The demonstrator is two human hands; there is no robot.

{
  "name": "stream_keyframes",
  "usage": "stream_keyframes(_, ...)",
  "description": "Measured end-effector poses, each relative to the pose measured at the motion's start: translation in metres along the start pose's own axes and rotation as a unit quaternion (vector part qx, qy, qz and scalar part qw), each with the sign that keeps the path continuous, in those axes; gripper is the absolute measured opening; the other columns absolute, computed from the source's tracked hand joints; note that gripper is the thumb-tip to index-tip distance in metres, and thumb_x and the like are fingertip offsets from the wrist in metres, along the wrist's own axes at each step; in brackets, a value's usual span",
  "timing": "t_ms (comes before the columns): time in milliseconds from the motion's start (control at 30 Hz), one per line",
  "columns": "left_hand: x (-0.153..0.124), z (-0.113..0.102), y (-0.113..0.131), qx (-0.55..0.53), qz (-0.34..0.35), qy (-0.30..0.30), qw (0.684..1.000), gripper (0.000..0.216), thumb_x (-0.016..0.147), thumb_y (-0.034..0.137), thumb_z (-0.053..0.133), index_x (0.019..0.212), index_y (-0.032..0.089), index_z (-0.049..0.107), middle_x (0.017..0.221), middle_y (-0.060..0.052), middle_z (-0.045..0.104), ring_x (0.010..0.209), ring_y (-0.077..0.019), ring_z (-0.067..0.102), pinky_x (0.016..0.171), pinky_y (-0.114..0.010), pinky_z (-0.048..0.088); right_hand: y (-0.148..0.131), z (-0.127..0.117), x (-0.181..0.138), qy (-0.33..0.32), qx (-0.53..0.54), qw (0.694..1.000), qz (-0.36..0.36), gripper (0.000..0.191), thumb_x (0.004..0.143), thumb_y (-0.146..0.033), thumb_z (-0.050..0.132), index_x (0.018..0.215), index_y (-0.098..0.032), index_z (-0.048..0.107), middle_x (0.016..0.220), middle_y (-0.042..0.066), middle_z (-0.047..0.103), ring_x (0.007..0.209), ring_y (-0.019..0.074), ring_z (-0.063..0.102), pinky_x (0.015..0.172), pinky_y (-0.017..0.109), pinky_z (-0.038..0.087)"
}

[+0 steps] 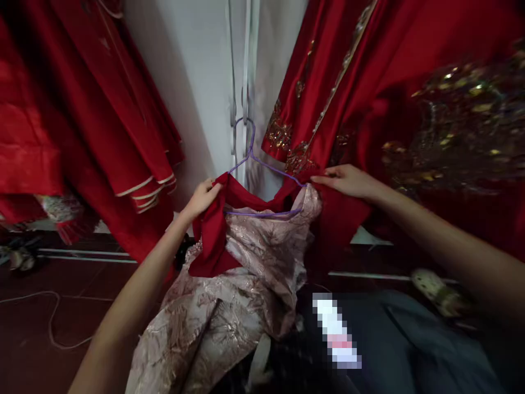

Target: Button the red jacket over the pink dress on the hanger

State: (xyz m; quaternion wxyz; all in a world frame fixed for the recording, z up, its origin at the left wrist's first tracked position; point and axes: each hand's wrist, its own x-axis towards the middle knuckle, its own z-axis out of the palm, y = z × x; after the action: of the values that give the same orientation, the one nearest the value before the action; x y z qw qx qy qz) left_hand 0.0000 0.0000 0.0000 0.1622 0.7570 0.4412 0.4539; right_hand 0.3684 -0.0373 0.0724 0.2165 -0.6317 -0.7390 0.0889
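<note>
A purple wire hanger [251, 155] hangs by its hook from a pale vertical fitting against the wall. Over its shoulders lies a red cloth garment [213, 241], and a pink dress with a shiny floral pattern [262, 246] hangs at the hanger too. My left hand [204, 198] pinches the red garment at the hanger's left shoulder. At the right shoulder, my right hand [344, 180] grips the red cloth between thumb and fingers. The dress's lower part spreads down toward me.
Red garments with white trim [143, 148] hang at the left. Red gowns with gold sequins [328, 98] hang at the right. A pale shoe [435, 290] sits on the floor at right, and a white cable [53, 323] runs along the floor at left.
</note>
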Motion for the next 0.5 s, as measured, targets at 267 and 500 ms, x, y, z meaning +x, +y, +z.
stream_keyframes(267,-0.007,0.012,0.006,0.052,0.006,0.059,0.997,0.03,0.081,0.025,0.043,0.052,0.017,0.041,0.069,0.0,0.045,0.064,-0.0112,0.045,0.064,-0.023,0.037,-0.073,0.084,-0.002,0.123,0.21,0.969,-0.032,0.03,0.072,-0.045,0.063,0.073,-0.02,0.047,0.06,-0.003,0.049,0.053,0.0118,0.043,0.052,0.024,0.032)
stream_keyframes(500,-0.003,0.011,-0.004,0.06,0.015,0.078,0.995,0.032,0.081,0.023,0.045,0.05,0.017,0.04,0.068,0.0,0.045,0.064,-0.0112,0.045,0.065,-0.024,0.037,-0.087,0.137,-0.055,0.054,0.246,0.962,-0.105,0.026,0.075,-0.04,0.057,0.076,-0.022,0.039,0.064,-0.003,0.052,0.055,0.0123,0.049,0.051,0.023,0.036)
